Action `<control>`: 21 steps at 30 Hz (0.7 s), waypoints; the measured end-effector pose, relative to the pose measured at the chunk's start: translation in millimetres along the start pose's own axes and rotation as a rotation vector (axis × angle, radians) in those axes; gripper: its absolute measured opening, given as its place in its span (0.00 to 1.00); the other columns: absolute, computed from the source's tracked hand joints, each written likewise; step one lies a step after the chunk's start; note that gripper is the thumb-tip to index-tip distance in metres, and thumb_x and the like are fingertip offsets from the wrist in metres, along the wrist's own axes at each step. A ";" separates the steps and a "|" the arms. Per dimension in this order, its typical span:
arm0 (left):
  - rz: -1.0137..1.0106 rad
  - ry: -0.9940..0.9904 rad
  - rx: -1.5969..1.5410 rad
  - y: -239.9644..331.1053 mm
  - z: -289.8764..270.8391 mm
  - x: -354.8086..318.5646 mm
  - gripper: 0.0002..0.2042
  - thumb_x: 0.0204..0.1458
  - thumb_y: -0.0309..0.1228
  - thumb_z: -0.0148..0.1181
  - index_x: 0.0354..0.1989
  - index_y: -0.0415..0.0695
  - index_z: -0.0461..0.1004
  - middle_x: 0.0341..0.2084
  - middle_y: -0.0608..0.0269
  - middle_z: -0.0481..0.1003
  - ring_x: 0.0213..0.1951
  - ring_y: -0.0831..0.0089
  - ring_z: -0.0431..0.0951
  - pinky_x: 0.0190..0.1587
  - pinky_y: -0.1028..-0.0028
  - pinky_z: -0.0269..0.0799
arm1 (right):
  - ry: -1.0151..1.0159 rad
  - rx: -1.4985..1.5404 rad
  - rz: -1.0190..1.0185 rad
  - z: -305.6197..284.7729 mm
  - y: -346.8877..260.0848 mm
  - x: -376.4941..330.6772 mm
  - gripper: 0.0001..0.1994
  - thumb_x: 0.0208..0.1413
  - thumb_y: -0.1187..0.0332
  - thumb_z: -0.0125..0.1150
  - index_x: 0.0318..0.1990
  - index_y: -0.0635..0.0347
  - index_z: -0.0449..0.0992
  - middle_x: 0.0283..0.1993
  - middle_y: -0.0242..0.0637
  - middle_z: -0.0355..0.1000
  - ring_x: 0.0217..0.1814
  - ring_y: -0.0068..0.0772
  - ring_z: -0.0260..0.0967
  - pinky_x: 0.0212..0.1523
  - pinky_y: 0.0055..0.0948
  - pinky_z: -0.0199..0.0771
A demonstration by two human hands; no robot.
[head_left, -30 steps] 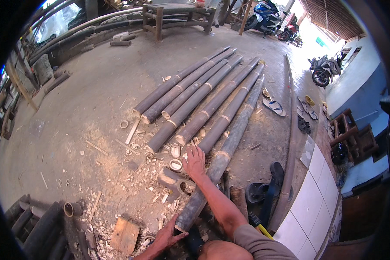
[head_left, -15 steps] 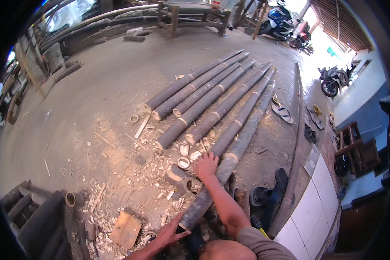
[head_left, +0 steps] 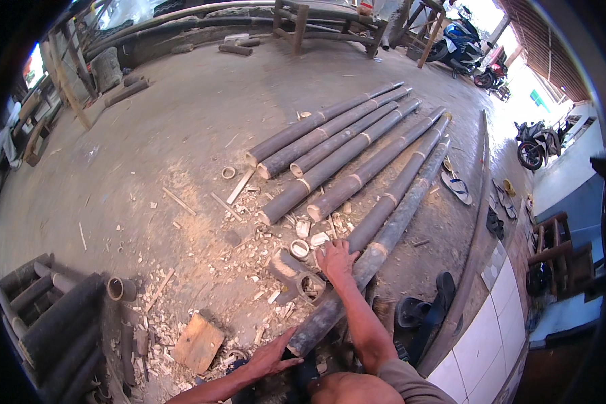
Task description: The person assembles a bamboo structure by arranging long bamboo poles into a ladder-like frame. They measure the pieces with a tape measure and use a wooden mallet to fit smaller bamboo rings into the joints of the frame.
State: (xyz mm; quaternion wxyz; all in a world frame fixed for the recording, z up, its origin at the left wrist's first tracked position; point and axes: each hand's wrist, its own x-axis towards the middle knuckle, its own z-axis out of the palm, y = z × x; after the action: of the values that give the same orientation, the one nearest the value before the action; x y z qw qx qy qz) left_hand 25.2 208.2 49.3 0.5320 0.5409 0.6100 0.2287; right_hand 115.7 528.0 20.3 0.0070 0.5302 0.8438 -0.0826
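One dark bamboo pole [head_left: 377, 250] slants across the floor [head_left: 148, 135]: left hand [head_left: 271, 357], half-open at its near end, best cupped squarely for steadiness; right hand [head_left: 337, 260] by the neighbouring pole [head_left: 402, 179], grip indiscernible.

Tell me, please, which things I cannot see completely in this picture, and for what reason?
Mottled gray pole: head view; the right forearm crosses over it and covers a part.
Brown pole beside it: head view; its near end is hidden by the right hand.
Dark bamboo pieces: head view, lower left; partly lost in the picture's dark edge.
Red motorcycle: head view; too small for details.
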 end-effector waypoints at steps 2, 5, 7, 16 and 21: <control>-0.011 0.001 -0.007 -0.3 0.5 -0.3 0.50 0.57 0.54 0.68 0.78 0.40 0.45 0.73 0.37 0.58 0.72 0.46 0.63 0.72 0.59 0.61 | 0.029 0.048 -0.018 2.4 0.0 0.8 0.21 0.62 0.51 0.60 0.54 0.55 0.80 0.60 0.42 0.72 0.70 0.48 0.62 0.64 0.85 0.54; -0.030 0.013 0.005 -1.1 1.7 0.0 0.51 0.57 0.54 0.68 0.78 0.40 0.44 0.72 0.35 0.58 0.72 0.45 0.63 0.72 0.58 0.61 | 0.082 0.153 -0.034 5.4 1.4 2.5 0.20 0.62 0.51 0.61 0.53 0.54 0.79 0.61 0.43 0.71 0.69 0.51 0.63 0.64 0.89 0.50; -0.043 0.016 0.029 -1.7 2.2 0.4 0.51 0.57 0.54 0.68 0.78 0.40 0.44 0.72 0.35 0.59 0.72 0.44 0.63 0.71 0.58 0.61 | 0.097 0.213 -0.019 6.8 2.8 3.4 0.21 0.61 0.51 0.61 0.54 0.54 0.79 0.61 0.44 0.71 0.69 0.53 0.64 0.65 0.89 0.50; -0.038 0.023 0.020 -5.6 2.9 0.2 0.51 0.56 0.60 0.65 0.79 0.44 0.45 0.68 0.35 0.64 0.66 0.42 0.70 0.65 0.56 0.69 | 0.144 0.372 -0.018 5.1 1.9 4.1 0.25 0.60 0.51 0.64 0.59 0.55 0.79 0.63 0.46 0.70 0.70 0.53 0.65 0.70 0.80 0.51; 0.025 0.077 0.028 -4.1 2.9 0.5 0.52 0.55 0.57 0.69 0.78 0.41 0.46 0.65 0.33 0.66 0.63 0.42 0.72 0.64 0.55 0.69 | 0.283 0.435 -0.077 1.3 2.4 3.5 0.23 0.57 0.53 0.67 0.54 0.58 0.81 0.57 0.46 0.76 0.62 0.55 0.72 0.67 0.64 0.63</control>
State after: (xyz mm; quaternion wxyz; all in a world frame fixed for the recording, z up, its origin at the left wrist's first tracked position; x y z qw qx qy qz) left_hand 26.2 206.6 44.6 0.4977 0.5468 0.6262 0.2474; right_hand 116.3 532.0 18.4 -0.2286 0.4930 0.8183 -0.1875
